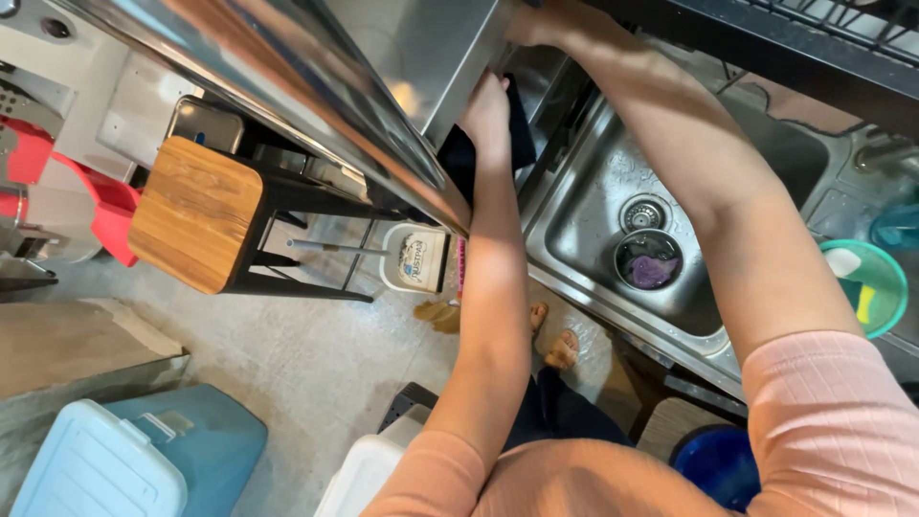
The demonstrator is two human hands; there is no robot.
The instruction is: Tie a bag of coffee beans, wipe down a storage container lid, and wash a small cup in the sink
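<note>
Head view: left hand point(486, 107) presses dark cloth point(522, 134) on steel panel point(421, 57); right hand's grip probably hidden

cloth point(517, 129): dark navy, beside the sink
sink point(593, 206): silver steel
stool point(196, 213): tan wood top, black frame
bowl point(885, 278): green, right of sink

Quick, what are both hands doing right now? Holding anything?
Left hand: closed on a dark cloth, pressing it against the shiny steel panel.
Right hand: up at the panel's top edge, mostly out of view; cannot tell.
</note>
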